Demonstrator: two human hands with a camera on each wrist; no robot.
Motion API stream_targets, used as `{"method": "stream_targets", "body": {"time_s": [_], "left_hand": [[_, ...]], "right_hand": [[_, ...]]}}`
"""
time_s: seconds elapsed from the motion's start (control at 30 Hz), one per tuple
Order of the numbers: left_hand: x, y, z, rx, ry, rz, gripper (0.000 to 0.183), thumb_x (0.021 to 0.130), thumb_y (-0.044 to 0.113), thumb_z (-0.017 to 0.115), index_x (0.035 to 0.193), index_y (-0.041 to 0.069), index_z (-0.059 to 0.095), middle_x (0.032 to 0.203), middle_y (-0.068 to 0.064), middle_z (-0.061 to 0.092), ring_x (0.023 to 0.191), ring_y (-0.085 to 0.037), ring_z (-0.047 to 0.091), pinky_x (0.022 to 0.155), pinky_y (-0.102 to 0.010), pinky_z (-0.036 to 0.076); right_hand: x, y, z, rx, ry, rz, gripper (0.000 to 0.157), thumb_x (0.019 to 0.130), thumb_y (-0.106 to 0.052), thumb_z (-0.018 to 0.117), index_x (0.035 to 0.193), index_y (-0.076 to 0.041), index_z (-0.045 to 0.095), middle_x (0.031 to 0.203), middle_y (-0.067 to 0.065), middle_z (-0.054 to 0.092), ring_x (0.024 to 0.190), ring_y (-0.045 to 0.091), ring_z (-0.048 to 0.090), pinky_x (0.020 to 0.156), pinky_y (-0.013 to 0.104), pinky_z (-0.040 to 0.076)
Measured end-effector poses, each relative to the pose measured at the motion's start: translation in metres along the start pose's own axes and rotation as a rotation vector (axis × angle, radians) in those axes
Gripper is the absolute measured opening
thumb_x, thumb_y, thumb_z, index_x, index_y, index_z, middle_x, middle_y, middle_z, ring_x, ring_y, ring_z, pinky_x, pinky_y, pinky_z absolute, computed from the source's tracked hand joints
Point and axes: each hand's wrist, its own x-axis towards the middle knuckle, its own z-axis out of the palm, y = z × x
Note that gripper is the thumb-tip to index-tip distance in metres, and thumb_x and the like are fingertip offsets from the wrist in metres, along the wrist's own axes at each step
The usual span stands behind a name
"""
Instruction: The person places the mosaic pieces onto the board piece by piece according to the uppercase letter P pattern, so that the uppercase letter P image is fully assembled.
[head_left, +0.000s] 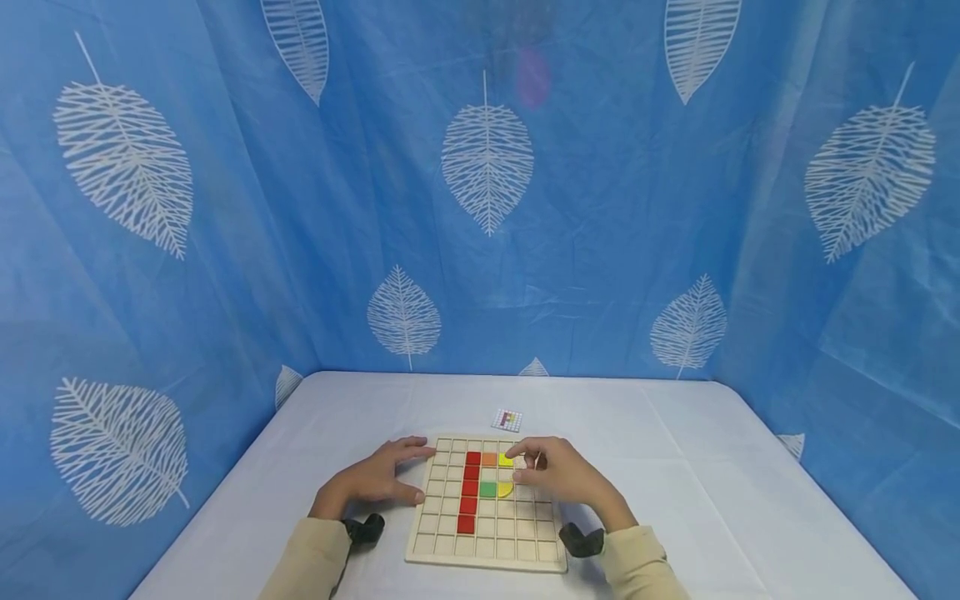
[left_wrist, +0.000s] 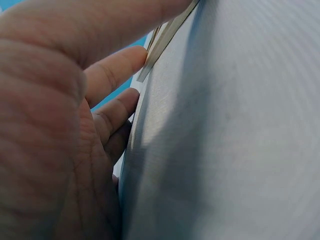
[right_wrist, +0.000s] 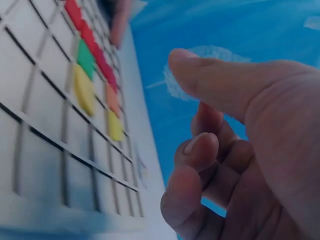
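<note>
A wooden grid board (head_left: 495, 563) lies on the table. Several red tiles (head_left: 469, 488) form a column on it, an orange tile (head_left: 490, 459) and a yellow tile (head_left: 503, 458) continue its top row, and a green tile (head_left: 488, 490) sits lower beside a round-edged yellow tile (head_left: 505, 490). At the board's left edge, my left hand (head_left: 375, 477) rests with thumb and fingers spread, fingertips right at the rim. My right hand (head_left: 564, 473) hovers over the right side, index fingertip near the top yellow tile. In the right wrist view its loosely bent fingers (right_wrist: 182, 192) hold nothing.
A small printed pattern card (head_left: 507, 420) lies just behind the board. White cloth covers the table (head_left: 645, 450). Blue curtains (head_left: 600, 208) with white leaf prints enclose the back and both sides. Each wrist wears a black device (head_left: 582, 541).
</note>
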Motion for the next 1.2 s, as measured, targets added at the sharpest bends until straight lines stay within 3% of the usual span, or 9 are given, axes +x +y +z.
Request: {"method": "stream_targets", "body": {"time_s": [0.17, 0.27, 0.53, 0.8, 1.2], "left_hand": [[0.000, 0.001, -0.001, -0.002, -0.002, 0.004, 0.084, 0.073, 0.054, 0.082, 0.148, 0.028, 0.051, 0.163, -0.006, 0.033, 0.152, -0.040, 0.022, 0.114, -0.073, 0.021], [-0.002, 0.002, -0.002, -0.009, -0.005, -0.001, 0.084, 0.073, 0.052, 0.083, 0.148, 0.027, 0.051, 0.163, -0.007, 0.033, 0.152, -0.041, 0.022, 0.114, -0.073, 0.021], [-0.004, 0.003, -0.001, -0.019, -0.007, -0.012, 0.085, 0.073, 0.052, 0.083, 0.148, 0.028, 0.052, 0.163, -0.007, 0.032, 0.153, -0.041, 0.019, 0.116, -0.073, 0.018], [-0.002, 0.000, -0.001, -0.027, -0.009, 0.013, 0.085, 0.073, 0.052, 0.083, 0.148, 0.027, 0.051, 0.163, -0.007, 0.032, 0.152, -0.042, 0.020, 0.114, -0.074, 0.020], [-0.001, 0.002, -0.001, -0.033, -0.008, 0.012, 0.085, 0.073, 0.051, 0.083, 0.148, 0.026, 0.051, 0.163, -0.008, 0.031, 0.152, -0.042, 0.020, 0.115, -0.073, 0.019]], "right_hand": [[-0.006, 0.006, -0.021, 0.007, 0.109, 0.049, 0.028, 0.094, -0.026, 0.072, 0.121, -0.019, 0.070, 0.084, -0.001, 0.055, 0.066, 0.008, 0.048, 0.055, 0.024, 0.043], [-0.010, 0.014, -0.030, 0.038, 0.134, 0.084, 0.028, 0.093, -0.025, 0.072, 0.121, -0.020, 0.069, 0.085, 0.001, 0.054, 0.065, 0.009, 0.047, 0.054, 0.024, 0.041], [-0.020, 0.037, -0.037, 0.102, 0.062, 0.183, 0.037, 0.090, -0.022, 0.076, 0.124, -0.010, 0.068, 0.088, 0.003, 0.052, 0.063, 0.009, 0.042, 0.053, 0.023, 0.038], [-0.028, 0.057, -0.034, 0.165, -0.019, 0.217, 0.034, 0.087, -0.020, 0.078, 0.117, -0.006, 0.069, 0.083, 0.001, 0.045, 0.057, 0.008, 0.034, 0.050, 0.020, 0.035], [-0.035, 0.060, -0.033, 0.129, 0.047, 0.360, 0.034, 0.080, -0.013, 0.084, 0.110, -0.006, 0.071, 0.073, -0.001, 0.046, 0.056, 0.012, 0.041, 0.049, 0.023, 0.040]]}}
